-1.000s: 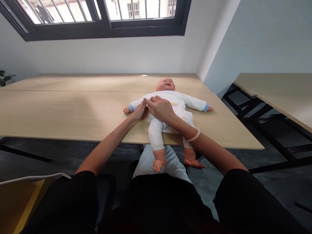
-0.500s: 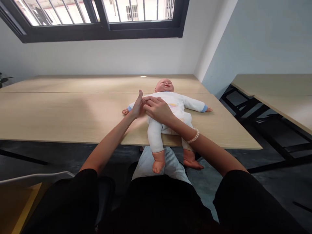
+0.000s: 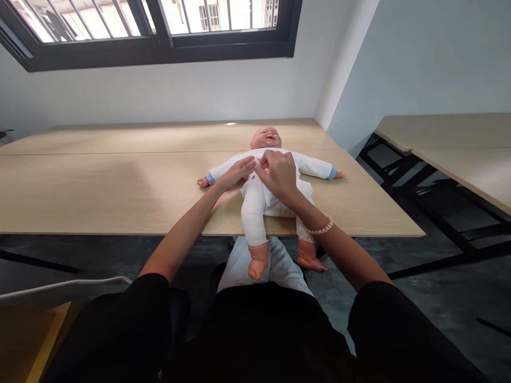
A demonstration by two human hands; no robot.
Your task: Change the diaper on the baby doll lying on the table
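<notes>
A baby doll [image 3: 266,137] lies on its back on the wooden table [image 3: 99,186], its lower legs over the front edge. It wears a white outfit [image 3: 254,207] with blue cuffs, loose at the waist. My left hand [image 3: 236,173] is over the doll's side, its fingers drawn together on the front of the outfit. Right beside it, my right hand [image 3: 280,173] pinches the white cloth at the chest with bent fingers. The hands nearly meet, and the fingertips partly hide the bit of cloth between them.
A second table [image 3: 455,138] with black metal legs stands to the right, across a gap. Behind the doll are a white wall [image 3: 179,93] and a barred window with a dark frame [image 3: 231,40]. A yellow-edged thing [image 3: 48,340] is at the lower left.
My left thumb has come down from sticking up to close with the fingers. My right hand has shifted right and curled into a pinch at the cloth. The view has shifted slightly.
</notes>
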